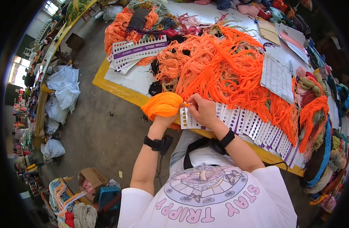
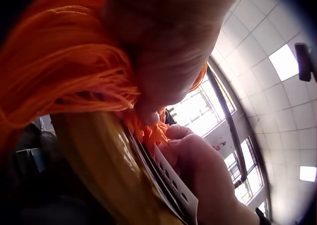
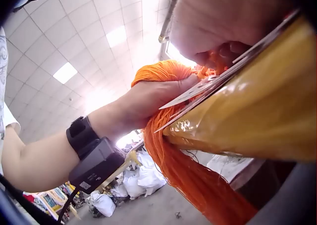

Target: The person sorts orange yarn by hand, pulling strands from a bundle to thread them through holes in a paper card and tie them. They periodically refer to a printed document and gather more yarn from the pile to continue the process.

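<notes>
An orange yarn hank (image 1: pixel 162 104) lies over the left hand (image 1: pixel 166 119), whose fingers grip it at the table's near edge. In the left wrist view the hank (image 2: pixel 64 61) spreads beside the left hand (image 2: pixel 166 41), thumb pressed on a gathered orange end (image 2: pixel 153 135). The right hand (image 1: pixel 204 111) pinches that end just right of the hank, fingers curled; it also shows in the left wrist view as the right hand (image 2: pixel 203 170). Loose strands (image 3: pixel 193 185) hang below the table edge in the right wrist view. Punched cards (image 1: pixel 187 118) lie beneath the hands.
A large pile of orange yarn (image 1: pixel 220 68) covers the middle of the table, edged in yellow (image 1: pixel 117 90). More cards (image 1: pixel 138 51) lie at the left, a row of cards (image 1: pixel 258 129) along the near edge, and a printed sheet (image 1: pixel 277 78) at the right. White bags (image 1: pixel 63 89) stand beyond the floor.
</notes>
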Tool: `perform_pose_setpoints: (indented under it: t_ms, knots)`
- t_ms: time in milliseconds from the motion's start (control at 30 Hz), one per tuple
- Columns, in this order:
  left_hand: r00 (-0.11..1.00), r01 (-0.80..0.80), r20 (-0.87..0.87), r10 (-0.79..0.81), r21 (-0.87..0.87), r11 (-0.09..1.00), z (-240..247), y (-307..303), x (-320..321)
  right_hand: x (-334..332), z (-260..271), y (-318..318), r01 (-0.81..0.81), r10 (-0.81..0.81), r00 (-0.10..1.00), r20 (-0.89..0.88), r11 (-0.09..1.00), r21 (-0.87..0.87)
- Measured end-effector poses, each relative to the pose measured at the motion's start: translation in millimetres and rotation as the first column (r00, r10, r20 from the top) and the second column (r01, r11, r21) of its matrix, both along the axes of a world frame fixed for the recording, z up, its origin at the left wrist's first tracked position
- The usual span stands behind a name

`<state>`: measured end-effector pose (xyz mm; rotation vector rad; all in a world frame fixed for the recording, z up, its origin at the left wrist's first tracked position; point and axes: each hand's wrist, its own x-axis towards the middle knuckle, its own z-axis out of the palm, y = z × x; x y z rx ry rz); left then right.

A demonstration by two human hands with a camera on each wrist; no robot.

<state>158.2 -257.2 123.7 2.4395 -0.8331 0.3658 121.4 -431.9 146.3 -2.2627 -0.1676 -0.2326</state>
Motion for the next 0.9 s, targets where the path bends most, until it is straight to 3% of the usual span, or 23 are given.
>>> perform_pose_setpoints:
  t_ms: [33, 133, 167, 233, 267, 367, 400, 467, 533, 600, 667, 767, 900]
  knots:
    - [0.980, -0.021, 0.198, 0.004, 0.081, 0.996, 1.7, 1.6, 0.5, -0.4, 4.0, 1.1, -0.006, 0.006, 1.000, -0.003, 0.998, -0.069]
    - [0.942, -0.316, -0.146, 0.303, -0.072, 0.946, -2.5, 28.3, 3.7, -1.3, 6.3, 4.2, -0.008, 0.017, 0.999, 0.045, 0.982, -0.190]
    - [0.875, -0.401, -0.402, 0.269, -0.291, 0.869, -4.0, 32.6, 3.5, 0.3, 7.3, 3.7, -0.026, 0.026, 1.000, 0.000, 0.989, -0.145]
    - [0.646, -0.640, -0.763, -0.015, -0.553, 0.533, 30.8, 35.3, -3.4, 1.8, 8.4, 0.9, -0.065, 0.061, 0.994, -0.089, 0.997, -0.042]
    - [0.589, -0.686, -0.757, -0.284, -0.654, 0.319, 57.3, 33.9, -10.1, 4.8, 12.3, -0.4, -0.046, 0.049, 0.984, -0.174, 0.999, 0.019]
    - [0.479, -0.641, -0.610, -0.631, -0.734, 0.223, 106.3, 27.2, -17.6, 10.7, 48.9, 4.8, -0.084, 0.190, 0.963, -0.189, 0.884, 0.461]
    - [0.469, -0.627, -0.625, -0.624, -0.733, 0.262, 119.9, 22.1, -19.2, 10.7, 68.2, 10.8, -0.118, 0.214, 0.971, -0.103, 0.812, 0.572]
    - [0.447, -0.588, -0.650, -0.615, -0.731, 0.345, 141.0, 11.8, -16.0, 11.5, 97.2, 17.4, -0.158, 0.218, 0.975, -0.033, 0.794, 0.587]
    - [0.606, -0.587, -0.737, -0.299, -0.669, 0.457, 151.0, 18.5, -4.3, 15.3, 106.9, 15.1, -0.159, 0.210, 0.978, -0.018, 0.792, 0.590]
    - [0.710, -0.605, -0.704, -0.010, -0.617, 0.504, 162.7, 36.4, 9.5, 17.0, 108.3, 10.9, -0.090, 0.174, 0.981, -0.089, 0.805, 0.586]
    - [0.694, -0.532, -0.685, -0.221, -0.695, 0.484, 172.4, 43.1, 9.0, 22.5, 107.7, 9.8, -0.102, 0.162, 0.985, -0.060, 0.824, 0.558]
    - [0.659, -0.418, -0.607, -0.444, -0.786, 0.455, 193.0, 20.2, -6.8, 25.1, 128.4, 20.1, -0.239, 0.201, 0.971, 0.132, 0.737, 0.632]
    - [0.584, -0.308, -0.507, -0.634, -0.861, 0.405, 197.3, -10.4, -10.2, 19.7, 151.7, 21.1, -0.172, 0.301, 0.954, 0.010, 0.517, 0.838]
